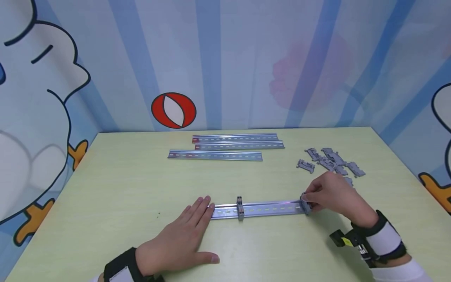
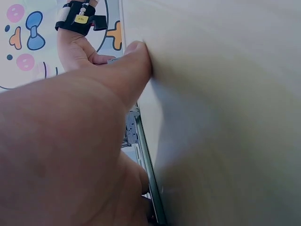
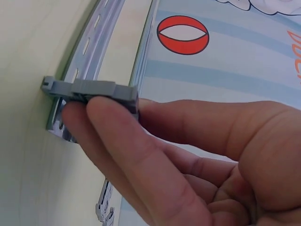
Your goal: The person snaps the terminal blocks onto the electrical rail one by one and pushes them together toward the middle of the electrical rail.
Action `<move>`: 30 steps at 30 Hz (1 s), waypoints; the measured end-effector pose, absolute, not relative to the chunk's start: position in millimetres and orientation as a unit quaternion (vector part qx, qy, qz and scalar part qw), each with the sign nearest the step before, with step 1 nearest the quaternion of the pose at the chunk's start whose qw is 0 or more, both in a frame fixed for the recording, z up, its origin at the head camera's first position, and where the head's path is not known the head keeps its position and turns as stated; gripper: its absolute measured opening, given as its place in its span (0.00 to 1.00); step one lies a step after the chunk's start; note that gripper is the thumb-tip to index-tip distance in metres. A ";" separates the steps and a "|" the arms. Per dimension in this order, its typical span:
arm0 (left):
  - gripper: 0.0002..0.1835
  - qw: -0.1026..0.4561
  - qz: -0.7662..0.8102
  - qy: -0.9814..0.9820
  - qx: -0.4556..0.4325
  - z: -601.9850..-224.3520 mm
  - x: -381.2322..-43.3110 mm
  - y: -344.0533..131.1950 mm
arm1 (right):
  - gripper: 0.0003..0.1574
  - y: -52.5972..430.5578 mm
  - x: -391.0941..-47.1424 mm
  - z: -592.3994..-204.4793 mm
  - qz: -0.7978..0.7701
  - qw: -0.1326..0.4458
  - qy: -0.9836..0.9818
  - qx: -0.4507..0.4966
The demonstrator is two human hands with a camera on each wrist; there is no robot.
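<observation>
A slotted metal DIN rail (image 1: 275,209) lies crosswise in front of the person. My left hand (image 1: 177,241) rests flat over its left end, fingers straight and thumb spread out on the table. One grey terminal block (image 1: 240,208) stands upright across the rail, left of its middle. At the right end, my right hand (image 1: 334,196) pinches another grey terminal block (image 3: 101,89) between thumb and fingers. In the right wrist view this block lies across the rail's end, with its small hooked foot at the rail's near edge. The left wrist view shows mostly the left thumb (image 2: 136,61) and tabletop.
Three more slotted rails (image 1: 215,155) lie at the back middle of the table, two of them side by side. Several loose grey terminal blocks (image 1: 329,159) are heaped at the back right, beyond the right hand. A printed curtain (image 1: 236,70) hangs behind the table (image 1: 134,172).
</observation>
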State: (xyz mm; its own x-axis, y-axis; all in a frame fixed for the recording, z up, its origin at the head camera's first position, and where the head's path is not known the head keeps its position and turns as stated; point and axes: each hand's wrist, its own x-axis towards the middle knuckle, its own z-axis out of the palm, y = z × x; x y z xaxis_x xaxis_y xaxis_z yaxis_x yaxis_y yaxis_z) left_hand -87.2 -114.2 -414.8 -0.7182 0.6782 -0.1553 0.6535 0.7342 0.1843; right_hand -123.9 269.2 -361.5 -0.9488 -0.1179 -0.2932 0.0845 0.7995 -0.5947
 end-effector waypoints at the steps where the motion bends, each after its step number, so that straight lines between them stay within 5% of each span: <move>1: 0.60 0.111 0.058 0.925 0.359 -413.2 -87.0 -113.8 | 0.09 268.7 -124.1 -361.5 -0.316 0.160 0.935 -0.008; 30: 0.59 0.114 0.063 0.925 0.358 -407.3 -84.8 -112.6 | 0.10 249.3 -123.6 -370.3 -0.328 0.130 0.935 -0.024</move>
State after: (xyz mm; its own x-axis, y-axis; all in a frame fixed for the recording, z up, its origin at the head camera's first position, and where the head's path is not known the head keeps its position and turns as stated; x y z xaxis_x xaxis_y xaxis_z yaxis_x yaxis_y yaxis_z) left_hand -84.8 -112.6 -407.3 -0.7176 0.6766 -0.1650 0.6478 0.7355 0.1985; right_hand -123.6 249.3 -370.3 -0.9651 -0.1299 -0.2276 0.0409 0.7834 -0.6202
